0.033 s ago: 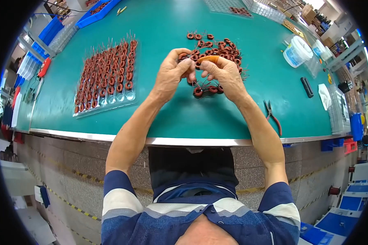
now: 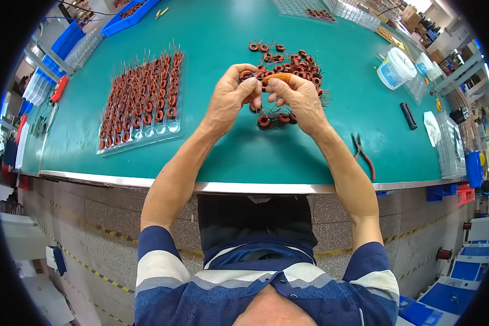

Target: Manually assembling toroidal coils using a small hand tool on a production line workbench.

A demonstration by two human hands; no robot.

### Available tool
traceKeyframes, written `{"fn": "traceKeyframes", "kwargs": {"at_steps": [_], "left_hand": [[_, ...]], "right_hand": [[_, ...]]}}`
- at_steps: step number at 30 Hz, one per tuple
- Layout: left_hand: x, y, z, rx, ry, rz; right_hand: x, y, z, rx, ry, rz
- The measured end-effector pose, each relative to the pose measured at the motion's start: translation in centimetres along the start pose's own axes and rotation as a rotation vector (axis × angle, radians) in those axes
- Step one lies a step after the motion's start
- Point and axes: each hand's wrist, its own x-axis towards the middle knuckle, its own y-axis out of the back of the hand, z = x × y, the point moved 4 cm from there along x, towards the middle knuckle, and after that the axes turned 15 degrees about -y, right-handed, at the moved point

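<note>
My left hand (image 2: 231, 99) is closed on a small copper-wound ring coil (image 2: 245, 75). In my right hand (image 2: 301, 100) is a short orange tool (image 2: 277, 78), pinched between thumb and fingers. Its tip points toward the coil; whether they touch is hidden by my fingertips. Behind and between my hands lies a loose heap of ring coils (image 2: 304, 69) with wire leads, and a few more coils (image 2: 264, 120) lie closer to me. To the left, a clear plastic tray (image 2: 163, 131) holds rows of the same coils, leads upward.
Red-handled pliers (image 2: 368, 163) lie right of my right forearm. Further right are a black bar-shaped object (image 2: 408, 116) and a white bucket (image 2: 395, 69). A blue bin (image 2: 126, 22) stands far left, with a red object (image 2: 59, 89) by the left edge. The table's front edge (image 2: 255, 188) runs below my forearms.
</note>
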Motion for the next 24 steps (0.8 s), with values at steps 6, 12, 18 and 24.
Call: {"fn": "traceKeyframes", "kwargs": {"at_steps": [6,12,18,24], "left_hand": [[0.0,-1.1,-0.1,0.069,0.007,-0.074],[-0.1,-0.3,0.4,0.160,-0.042,-0.041],[0.8,-2.1,-0.5,0.167,-0.020,-0.094],[-0.4,1.2,0.1,0.251,0.122,0.051]], "right_hand": [[-0.1,0.3,0.0,-0.019,0.083,0.110],[-0.1,0.5,-0.6,0.388,-0.054,0.037],[-0.1,2.9,-0.3,0.229,-0.018,0.119],[-0.3,-0.8,-1.3,-0.041,0.134,0.038]]}}
